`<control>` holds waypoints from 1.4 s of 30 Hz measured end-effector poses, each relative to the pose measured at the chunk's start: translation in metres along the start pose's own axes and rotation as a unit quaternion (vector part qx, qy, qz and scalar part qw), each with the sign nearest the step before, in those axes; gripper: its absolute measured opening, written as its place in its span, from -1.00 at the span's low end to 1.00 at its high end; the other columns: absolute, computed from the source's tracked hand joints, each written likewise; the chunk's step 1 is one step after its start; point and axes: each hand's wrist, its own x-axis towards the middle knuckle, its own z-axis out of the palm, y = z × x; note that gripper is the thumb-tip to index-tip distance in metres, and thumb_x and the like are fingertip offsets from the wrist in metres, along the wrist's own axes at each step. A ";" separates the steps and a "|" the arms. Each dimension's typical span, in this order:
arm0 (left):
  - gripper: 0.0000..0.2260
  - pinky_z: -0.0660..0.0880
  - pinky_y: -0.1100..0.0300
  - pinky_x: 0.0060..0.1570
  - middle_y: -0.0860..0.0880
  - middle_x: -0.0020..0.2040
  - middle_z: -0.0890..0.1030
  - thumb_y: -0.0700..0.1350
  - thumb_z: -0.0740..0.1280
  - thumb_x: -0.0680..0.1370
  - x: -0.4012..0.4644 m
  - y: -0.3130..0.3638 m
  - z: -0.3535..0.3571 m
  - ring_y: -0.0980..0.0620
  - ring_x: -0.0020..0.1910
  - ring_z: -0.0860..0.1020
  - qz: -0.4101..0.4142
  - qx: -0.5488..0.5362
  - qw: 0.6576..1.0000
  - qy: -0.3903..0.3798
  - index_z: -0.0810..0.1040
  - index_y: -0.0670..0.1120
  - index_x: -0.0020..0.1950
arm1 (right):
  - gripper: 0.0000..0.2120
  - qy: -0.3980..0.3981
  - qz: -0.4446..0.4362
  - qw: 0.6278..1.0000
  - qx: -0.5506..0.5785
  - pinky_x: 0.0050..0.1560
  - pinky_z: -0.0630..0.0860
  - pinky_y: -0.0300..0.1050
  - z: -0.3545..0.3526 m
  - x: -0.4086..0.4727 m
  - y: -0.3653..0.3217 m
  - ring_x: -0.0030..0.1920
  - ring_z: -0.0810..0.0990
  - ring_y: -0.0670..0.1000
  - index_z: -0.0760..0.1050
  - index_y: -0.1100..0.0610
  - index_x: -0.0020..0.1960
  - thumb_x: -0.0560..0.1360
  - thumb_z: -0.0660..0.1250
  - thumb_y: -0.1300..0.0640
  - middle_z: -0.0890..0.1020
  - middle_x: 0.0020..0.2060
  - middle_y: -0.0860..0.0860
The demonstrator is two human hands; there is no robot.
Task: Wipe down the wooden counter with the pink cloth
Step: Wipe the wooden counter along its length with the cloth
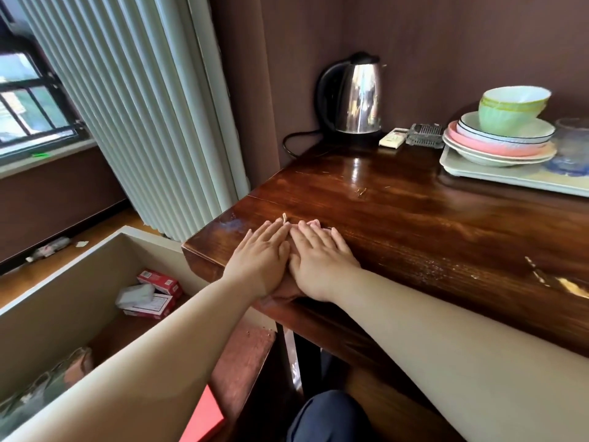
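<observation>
Both hands flat, side by side near the left end of the glossy dark wooden counter [398, 218]: left hand [259, 261] and right hand [318, 260], fingers straight, gripping nothing. Can't spot the pink cloth anywhere. At the back stand a shiny steel kettle [357, 97] and stacked ceramic bowls and plates [500, 129] on a pale tray [510, 178].

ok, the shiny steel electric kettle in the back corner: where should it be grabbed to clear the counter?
Probably the black loop handle on the left side of the shiny steel electric kettle; its spout points right. Come from the front-left and wrap the upright bar. The brown wall closes off the back, and the black cord trails left, so lift gently.
</observation>
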 end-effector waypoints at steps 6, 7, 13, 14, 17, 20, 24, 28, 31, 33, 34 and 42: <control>-0.52 -0.27 0.14 0.44 0.14 0.57 -0.11 0.11 -0.17 0.64 -0.028 0.002 0.011 0.16 0.52 -0.19 0.062 0.054 0.997 -0.011 -0.11 0.11 0.57 | -0.39 0.036 -0.023 0.999 -0.012 0.54 -0.35 0.03 0.016 -0.030 0.016 0.57 -0.32 -0.07 -0.23 0.03 0.62 0.66 -0.16 -0.14 -0.22 0.61 -0.04; -0.52 -0.26 0.13 0.45 0.14 0.57 -0.11 0.11 -0.17 0.64 -0.023 0.002 0.011 0.15 0.53 -0.19 0.057 0.054 0.997 -0.020 -0.11 0.11 0.57 | -0.40 0.032 -0.017 0.999 -0.009 0.54 -0.35 0.03 0.015 -0.027 0.017 0.57 -0.31 -0.07 -0.23 0.03 0.62 0.66 -0.16 -0.14 -0.21 0.61 -0.05; -0.53 -0.22 0.07 0.48 0.10 0.58 -0.13 0.07 -0.14 0.67 0.002 0.014 0.001 0.10 0.53 -0.18 0.034 0.057 0.996 -0.061 -0.12 0.06 0.57 | -0.43 0.016 0.009 1.000 0.004 0.56 -0.31 0.07 0.000 -0.015 0.014 0.58 -0.32 -0.03 -0.23 0.05 0.63 0.68 -0.17 -0.05 -0.22 0.61 -0.02; -0.53 -0.24 0.09 0.46 0.09 0.58 -0.12 0.07 -0.14 0.66 -0.006 0.014 0.005 0.11 0.53 -0.18 0.043 0.050 0.996 -0.053 -0.12 0.06 0.58 | -0.43 0.023 0.002 1.000 -0.002 0.56 -0.31 0.06 0.004 -0.023 0.016 0.58 -0.32 -0.03 -0.23 0.05 0.63 0.68 -0.17 -0.07 -0.22 0.61 -0.02; -0.52 -0.27 0.16 0.42 0.10 0.57 -0.12 0.09 -0.15 0.65 -0.026 0.012 0.018 0.13 0.53 -0.19 0.087 0.059 0.994 -0.023 -0.12 0.06 0.57 | -0.40 0.042 -0.011 0.999 -0.009 0.55 -0.33 0.05 0.016 -0.043 0.022 0.58 -0.32 -0.05 -0.23 0.05 0.62 0.66 -0.16 -0.10 -0.21 0.61 -0.02; -0.52 -0.25 0.15 0.45 0.10 0.57 -0.14 0.08 -0.16 0.65 -0.010 0.016 0.010 0.13 0.53 -0.19 0.082 0.060 0.993 -0.055 -0.14 0.06 0.57 | -0.41 0.025 0.007 1.000 0.001 0.55 -0.33 0.06 0.008 -0.032 0.022 0.58 -0.31 -0.04 -0.22 0.06 0.62 0.66 -0.15 -0.07 -0.21 0.61 -0.02; -0.53 -0.22 0.10 0.48 0.06 0.58 -0.12 0.05 -0.15 0.67 -0.004 0.031 0.002 0.11 0.53 -0.17 0.045 0.041 0.996 -0.065 -0.11 0.02 0.58 | -0.44 0.022 0.017 0.999 0.017 0.55 -0.30 0.08 0.001 -0.029 0.021 0.58 -0.30 -0.03 -0.22 0.05 0.63 0.68 -0.16 -0.03 -0.20 0.61 -0.02; -0.51 -0.24 0.11 0.47 0.07 0.58 -0.11 0.08 -0.17 0.64 -0.034 0.041 0.017 0.11 0.53 -0.18 0.083 0.038 0.995 -0.043 -0.10 0.02 0.58 | -0.41 0.051 -0.006 0.999 0.000 0.54 -0.36 0.03 0.016 -0.060 0.036 0.58 -0.29 -0.06 -0.21 0.04 0.63 0.65 -0.16 -0.08 -0.19 0.61 -0.04; -0.51 -0.20 0.07 0.50 0.06 0.58 -0.11 0.07 -0.17 0.65 -0.025 0.047 0.015 0.11 0.53 -0.17 0.089 0.032 0.994 -0.050 -0.09 0.02 0.58 | -0.41 0.041 0.010 0.999 0.014 0.54 -0.35 0.03 0.011 -0.057 0.040 0.58 -0.29 -0.06 -0.21 0.04 0.63 0.65 -0.14 -0.06 -0.18 0.61 -0.05; -0.52 -0.20 0.08 0.50 0.04 0.58 -0.13 0.05 -0.16 0.66 -0.016 0.051 0.011 0.10 0.53 -0.18 0.085 0.042 0.993 -0.069 -0.11 0.01 0.58 | -0.42 0.026 0.026 0.999 0.017 0.55 -0.33 0.06 0.004 -0.050 0.038 0.58 -0.30 -0.04 -0.22 0.04 0.63 0.66 -0.14 -0.03 -0.20 0.61 -0.04; -0.53 -0.21 0.08 0.49 0.04 0.58 -0.13 0.05 -0.15 0.67 -0.014 0.053 0.010 0.09 0.54 -0.18 0.081 0.046 0.993 -0.070 -0.11 0.01 0.58 | -0.43 0.027 0.029 0.999 0.018 0.55 -0.32 0.07 0.002 -0.049 0.038 0.58 -0.30 -0.04 -0.22 0.04 0.63 0.67 -0.15 -0.03 -0.20 0.61 -0.04; -0.51 -0.17 0.05 0.50 0.05 0.58 -0.08 0.07 -0.16 0.64 -0.032 0.062 0.026 0.10 0.54 -0.16 0.117 0.045 0.992 -0.029 -0.08 0.02 0.58 | -0.41 0.054 0.027 0.998 0.011 0.54 -0.36 0.02 0.012 -0.079 0.052 0.58 -0.29 -0.07 -0.20 0.04 0.63 0.65 -0.15 -0.06 -0.18 0.62 -0.04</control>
